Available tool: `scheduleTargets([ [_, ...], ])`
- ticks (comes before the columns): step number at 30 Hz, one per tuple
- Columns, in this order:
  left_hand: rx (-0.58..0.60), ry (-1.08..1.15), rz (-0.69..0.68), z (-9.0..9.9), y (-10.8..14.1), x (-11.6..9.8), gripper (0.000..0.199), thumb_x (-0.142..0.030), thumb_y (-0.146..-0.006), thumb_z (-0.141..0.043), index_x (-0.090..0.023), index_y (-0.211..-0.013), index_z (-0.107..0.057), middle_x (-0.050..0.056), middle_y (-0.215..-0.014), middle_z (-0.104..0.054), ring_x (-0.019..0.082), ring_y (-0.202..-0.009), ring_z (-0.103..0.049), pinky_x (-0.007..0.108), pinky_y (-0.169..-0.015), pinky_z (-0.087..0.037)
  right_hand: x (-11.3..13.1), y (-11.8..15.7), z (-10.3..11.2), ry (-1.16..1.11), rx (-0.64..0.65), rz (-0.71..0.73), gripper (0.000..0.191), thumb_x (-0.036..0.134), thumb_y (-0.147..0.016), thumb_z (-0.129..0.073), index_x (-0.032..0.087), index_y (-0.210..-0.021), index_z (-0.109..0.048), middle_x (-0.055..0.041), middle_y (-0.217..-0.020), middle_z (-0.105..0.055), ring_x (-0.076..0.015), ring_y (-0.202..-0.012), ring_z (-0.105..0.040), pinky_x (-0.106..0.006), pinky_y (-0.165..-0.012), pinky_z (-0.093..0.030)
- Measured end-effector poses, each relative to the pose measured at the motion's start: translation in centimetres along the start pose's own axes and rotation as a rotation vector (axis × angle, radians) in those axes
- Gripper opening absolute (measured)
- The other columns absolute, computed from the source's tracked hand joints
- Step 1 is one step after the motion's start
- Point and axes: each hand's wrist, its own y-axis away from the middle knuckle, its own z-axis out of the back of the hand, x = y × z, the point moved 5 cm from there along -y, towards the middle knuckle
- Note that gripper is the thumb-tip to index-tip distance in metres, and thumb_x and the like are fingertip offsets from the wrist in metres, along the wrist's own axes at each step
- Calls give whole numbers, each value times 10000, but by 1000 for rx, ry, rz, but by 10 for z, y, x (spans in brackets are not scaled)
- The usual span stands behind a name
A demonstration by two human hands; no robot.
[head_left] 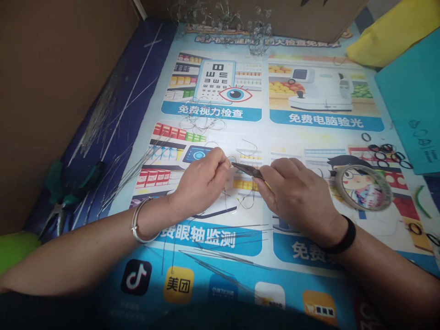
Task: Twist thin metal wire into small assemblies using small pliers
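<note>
My left hand (pixel 206 181) is closed in a pinch on a thin bent wire (pixel 231 195) near the middle of the printed sheet. My right hand (pixel 297 195) is wrapped round a pair of pliers (pixel 247 170), whose narrow jaws point left and meet the wire at my left fingertips. Loops of the wire hang below the two hands. Whether the jaws are fully closed is too small to tell. Just behind my left hand lie more curled wire pieces (pixel 202 121).
Green-handled pliers (pixel 60 197) lie at the left beside straight wires (pixel 103 114). Right of my right hand are a tape roll (pixel 387 195) and black rings (pixel 381 156). Wire pieces with clear beads (pixel 259 36) stand at the back, before a cardboard box (pixel 302 20).
</note>
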Motion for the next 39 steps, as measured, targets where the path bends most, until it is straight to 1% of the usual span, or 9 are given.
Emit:
scheduleTargets([
  [20,26,20,-31,-1,-1,1,146,-213,-891,-356,-202,-779,-450,-8,-672,-618,124,-584,-569,256,-579,-424,-1,-1,-1,-29,2,14,245,324,-868,-454,161,-732,-576,-71,-743,-542,-180,-710,-447,-279,-538,-262],
  [25,25,82,-22,1,-2,2,148,-209,-882,-382,-198,-758,-462,-19,-631,-607,118,-583,-567,259,-599,-437,-6,-1,-3,-87,11,-12,236,321,-863,-460,156,-752,-587,-78,-764,-549,-188,-731,-464,-281,-564,-309],
  [27,9,154,12,4,-4,4,157,-216,-884,-378,-197,-755,-466,-23,-609,-598,115,-584,-568,247,-580,-440,-10,0,0,-118,-36,-29,223,323,-863,-465,156,-779,-586,-82,-783,-554,-198,-757,-476,-291,-599,-346],
  [29,-14,255,51,7,-6,8,166,-232,-888,-373,-194,-757,-467,-19,-629,-602,106,-575,-568,224,-536,-433,-14,2,8,-154,-133,-40,199,320,-857,-482,152,-820,-583,-87,-803,-558,-207,-792,-485,-303,-643,-374],
  [31,-42,370,80,10,-9,12,159,-251,-886,-384,-191,-762,-465,-15,-671,-610,91,-555,-565,201,-489,-418,-11,5,18,-206,-217,-1,178,306,-845,-508,144,-863,-580,-92,-824,-561,-208,-811,-487,-308,-671,-386],
  [32,-54,424,92,11,-11,14,151,-253,-882,-392,-189,-767,-466,-14,-687,-611,84,-545,-563,190,-470,-409,-5,7,22,-238,-222,57,172,300,-839,-519,144,-875,-580,-92,-835,-563,-205,-807,-486,-307,-669,-387],
  [34,-78,514,108,12,-13,17,137,-250,-877,-401,-186,-774,-465,-14,-704,-608,71,-524,-554,174,-438,-389,12,9,25,-256,-140,205,163,304,-843,-514,159,-865,-586,-85,-836,-563,-196,-765,-475,-313,-652,-377],
  [36,-97,568,109,12,-14,18,136,-245,-876,-401,-183,-773,-466,-17,-696,-600,61,-505,-542,166,-423,-374,30,11,20,-235,29,310,146,289,-850,-500,177,-829,-591,-71,-795,-552,-201,-751,-462,-322,-645,-356],
  [39,-101,599,88,10,-15,17,140,-239,-878,-402,-178,-773,-471,-23,-677,-592,52,-487,-528,166,-429,-373,44,11,12,-216,141,319,167,295,-861,-482,180,-799,-586,-66,-784,-543,-205,-741,-449,-325,-632,-328],
])
